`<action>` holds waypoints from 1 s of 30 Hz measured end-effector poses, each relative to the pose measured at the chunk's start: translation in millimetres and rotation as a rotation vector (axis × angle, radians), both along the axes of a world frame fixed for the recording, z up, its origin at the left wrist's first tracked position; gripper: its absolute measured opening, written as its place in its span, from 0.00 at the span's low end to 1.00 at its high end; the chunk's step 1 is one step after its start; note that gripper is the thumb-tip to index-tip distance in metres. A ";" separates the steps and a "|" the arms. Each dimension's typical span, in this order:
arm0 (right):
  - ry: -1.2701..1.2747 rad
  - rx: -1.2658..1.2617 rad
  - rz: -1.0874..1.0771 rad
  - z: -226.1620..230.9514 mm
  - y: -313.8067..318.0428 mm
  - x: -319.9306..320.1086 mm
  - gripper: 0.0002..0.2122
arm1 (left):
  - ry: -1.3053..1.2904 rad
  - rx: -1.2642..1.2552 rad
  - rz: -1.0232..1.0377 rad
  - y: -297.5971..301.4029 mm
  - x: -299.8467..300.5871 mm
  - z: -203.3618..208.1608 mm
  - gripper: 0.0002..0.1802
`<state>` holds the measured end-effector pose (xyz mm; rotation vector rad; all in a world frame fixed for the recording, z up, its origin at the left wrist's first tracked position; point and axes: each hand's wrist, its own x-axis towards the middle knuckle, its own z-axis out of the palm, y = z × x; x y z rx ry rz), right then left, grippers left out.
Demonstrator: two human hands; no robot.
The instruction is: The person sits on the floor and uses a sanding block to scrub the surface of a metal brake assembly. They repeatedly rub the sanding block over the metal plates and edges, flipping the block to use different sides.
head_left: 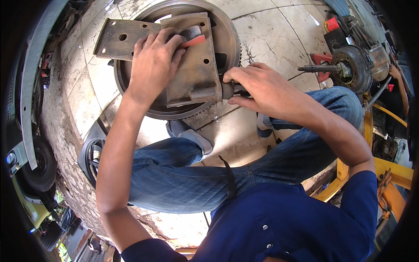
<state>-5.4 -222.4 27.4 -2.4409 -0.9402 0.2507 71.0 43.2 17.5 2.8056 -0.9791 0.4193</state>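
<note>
A rusty steel bracket [192,72] with bolt holes and a short tube along its near edge lies across a large toothed ring wheel [231,32]. My left hand [155,61] rests on top of the bracket, fingers curled and closed on a folded red-and-grey strip [193,41] that looks like abrasive cloth. At the bracket's right near corner, my right hand [262,89] closes its thumb and fingers around a dark cylindrical metal part [231,90] in line with the tube. The part's right end is hidden in my palm.
A hub or drum assembly with a protruding shaft [349,67] stands at right, beside red stands [322,65]. Another person's hand [395,72] shows at the far right edge. A yellow frame [393,172] is by my right elbow; a black round-rimmed object [92,150] is at left.
</note>
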 end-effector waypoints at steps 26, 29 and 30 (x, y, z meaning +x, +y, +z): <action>0.336 0.389 -0.242 14.5 -11.8 39.0 0.11 | 0.296 -0.236 -0.427 -29.9 -27.2 34.2 0.21; 0.335 0.346 -0.306 20.0 -11.0 39.9 0.10 | 0.558 -0.459 -0.327 -27.5 -25.7 31.0 0.21; 0.326 0.324 -0.328 21.0 -10.8 39.4 0.09 | 0.705 -0.555 -0.219 -27.3 -25.8 30.0 0.21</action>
